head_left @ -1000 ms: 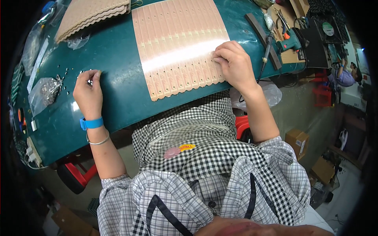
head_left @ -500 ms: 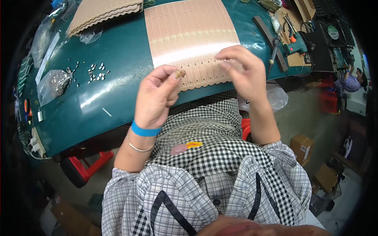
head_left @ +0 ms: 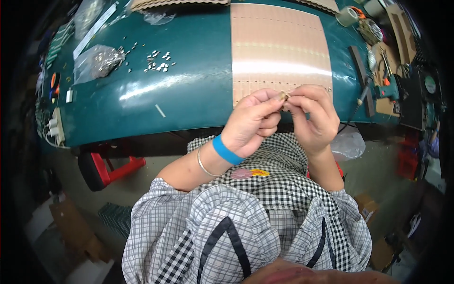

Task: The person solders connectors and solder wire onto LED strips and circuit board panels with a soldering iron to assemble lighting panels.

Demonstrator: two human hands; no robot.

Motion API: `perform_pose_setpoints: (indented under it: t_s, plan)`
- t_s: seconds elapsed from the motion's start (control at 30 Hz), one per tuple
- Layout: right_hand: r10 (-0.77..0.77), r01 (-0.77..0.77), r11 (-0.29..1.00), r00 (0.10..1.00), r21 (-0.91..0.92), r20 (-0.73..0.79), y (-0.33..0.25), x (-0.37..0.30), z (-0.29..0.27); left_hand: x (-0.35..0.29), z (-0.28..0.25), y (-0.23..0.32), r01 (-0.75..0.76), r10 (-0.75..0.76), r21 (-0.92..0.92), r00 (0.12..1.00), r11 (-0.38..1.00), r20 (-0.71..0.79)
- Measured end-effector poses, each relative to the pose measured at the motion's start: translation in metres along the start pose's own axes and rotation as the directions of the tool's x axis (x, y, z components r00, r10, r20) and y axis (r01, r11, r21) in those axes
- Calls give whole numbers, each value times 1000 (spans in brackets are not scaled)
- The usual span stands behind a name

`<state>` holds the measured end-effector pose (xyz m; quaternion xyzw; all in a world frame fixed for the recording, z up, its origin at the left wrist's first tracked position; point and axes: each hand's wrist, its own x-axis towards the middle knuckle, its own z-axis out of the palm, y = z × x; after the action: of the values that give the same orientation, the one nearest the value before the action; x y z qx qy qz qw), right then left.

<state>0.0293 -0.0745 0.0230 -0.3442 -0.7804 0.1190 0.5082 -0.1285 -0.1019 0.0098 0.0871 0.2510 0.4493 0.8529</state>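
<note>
My left hand, with a blue band and a bangle at the wrist, is closed, thumb and forefinger pinched together. Its fingertips meet those of my right hand, also closed in a pinch. Whatever lies between them is too small and covered to name. Both hands are over the near edge of a pinkish-tan sheet, which is marked in narrow strips with rows of small dark holes. Left of the sheet, several small silvery metal pieces lie loose on the green table.
A clear bag of metal pieces lies farther left. Stacked sheets stand at the far edge. On the right are a dark bar, a soldering iron and a green glue gun. A power strip sits at the left corner.
My hands, apart before, have come together, fingertips touching. My left hand has moved right, toward my right hand. The whole view has shifted, so the table's things appear farther right.
</note>
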Motion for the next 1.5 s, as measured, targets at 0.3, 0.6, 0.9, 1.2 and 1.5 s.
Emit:
perform_pose_setpoints:
  t_s: [0.3, 0.6, 0.9, 1.2, 1.5]
  plan:
    - [428, -455, 890, 845, 11, 322, 49, 9, -42, -20, -28, 78, -259, 742, 964, 634, -59, 215]
    - [370, -268, 917, 848, -296, 380, 73, 2, -36, -33, -116, 148, 278, 811, 859, 537, -431, 233]
    - [362, -227, 910, 843, -348, 397, 73, 3, -38, -33, -117, 147, 307, 846, 882, 507, -357, 166]
    - [319, -144, 910, 844, -389, 432, 72, 8, -38, -34, -116, 146, 339, 852, 876, 505, -343, 138]
    - [325, -142, 903, 843, -405, 429, 72, 8, -38, -34, -117, 143, 363, 851, 837, 482, -409, 207]
